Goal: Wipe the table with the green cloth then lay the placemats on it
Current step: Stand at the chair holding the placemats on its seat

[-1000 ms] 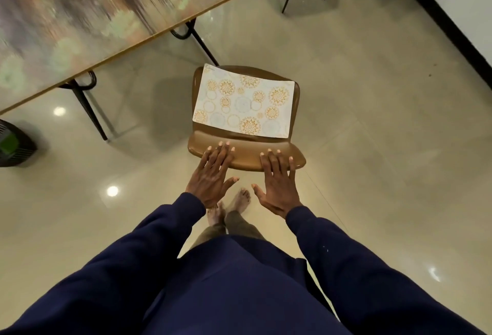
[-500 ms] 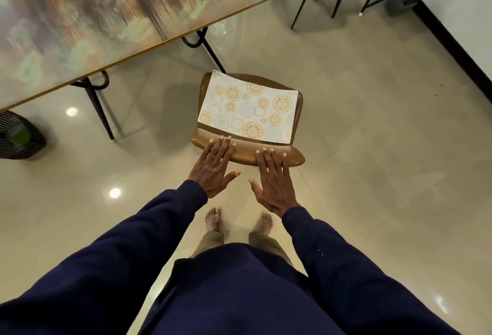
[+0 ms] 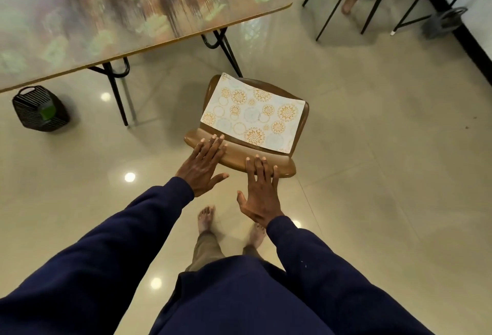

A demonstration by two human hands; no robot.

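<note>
The placemat [image 3: 253, 116], pale with gold and blue rings, lies flat on the seat of a brown chair [image 3: 234, 157], covering most of it. Whether it is one sheet or a stack, I cannot tell. The chair stands on the tiled floor [image 3: 372, 175], near the corner of the counter [image 3: 119, 15] but apart from it.

The left hand [image 3: 203, 168] and the right hand [image 3: 262, 193] both rest on the top of the chair's back, side by side. Each grip is apart: fingers straight and laid flat on the wood, thumbs spread, nothing clasped. Neither hand touches the placemat.

No green cloth is in either hand. A black slatted basket [image 3: 40, 109] sits on the floor beside a counter leg with something green in it; what that is cannot be made out.

As for progress, no placemat lies on the part of the counter that shows, so the laying is not yet begun. Whether the wiping is done cannot be read from the blurred, patterned top. With the hands empty and on the chair that carries the placemat, this looks like the fetching stage: picking up the placemat and laying it on the counter is probably what remains.
</note>
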